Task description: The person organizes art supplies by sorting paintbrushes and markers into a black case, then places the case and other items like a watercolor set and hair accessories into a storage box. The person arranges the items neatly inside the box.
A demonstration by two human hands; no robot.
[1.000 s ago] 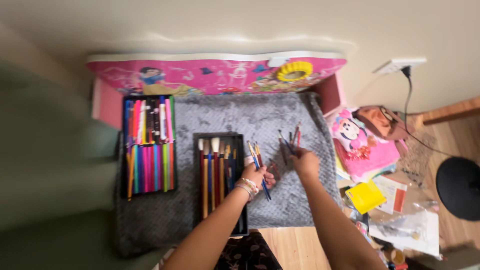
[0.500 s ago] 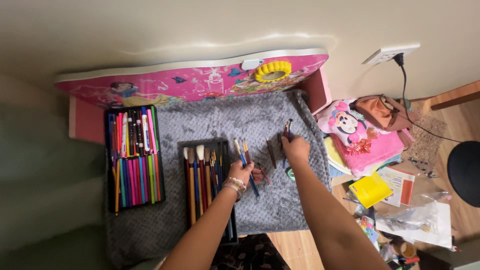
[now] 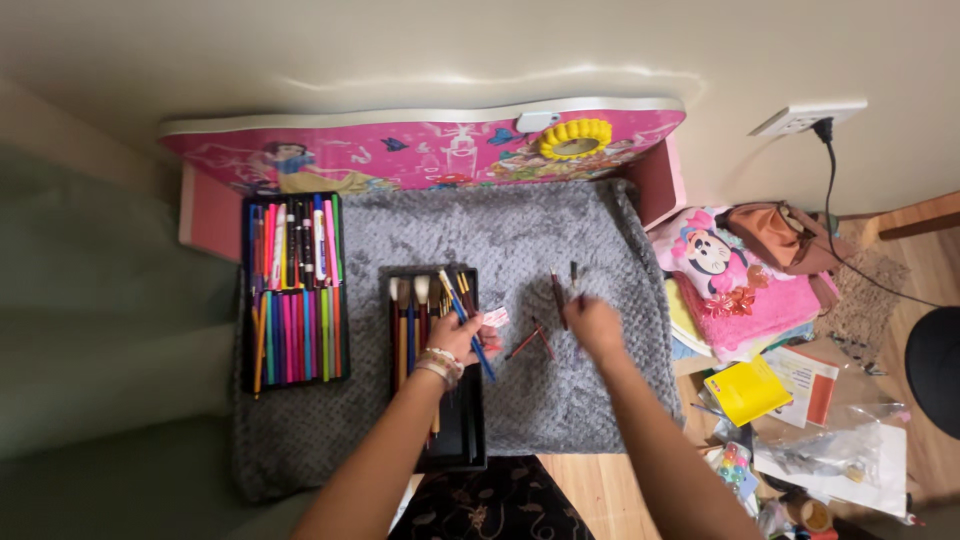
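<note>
My left hand (image 3: 462,338) grips a few thin paint brushes (image 3: 462,311), blue and yellow handled, right over the black tray (image 3: 462,440) that holds several larger brushes (image 3: 410,320). My right hand (image 3: 596,325) rests on the grey fuzzy cloth (image 3: 520,230), fingers down on a dark thin brush (image 3: 573,281), with a red-brown brush (image 3: 556,294) lying just left of it. Two small red brushes (image 3: 530,340) lie crossed on the cloth between my hands.
A second black tray (image 3: 294,290) full of coloured pens sits at the left. A pink cartoon-printed board (image 3: 430,150) with a yellow ring (image 3: 574,138) stands behind. At the right lie a pink pouch (image 3: 735,280), yellow booklet (image 3: 745,392), papers and a wall socket (image 3: 808,118).
My left hand has carried its brushes left, over the brush tray. My right hand has dropped lower onto the cloth, and the brushes it held upright now lie near it.
</note>
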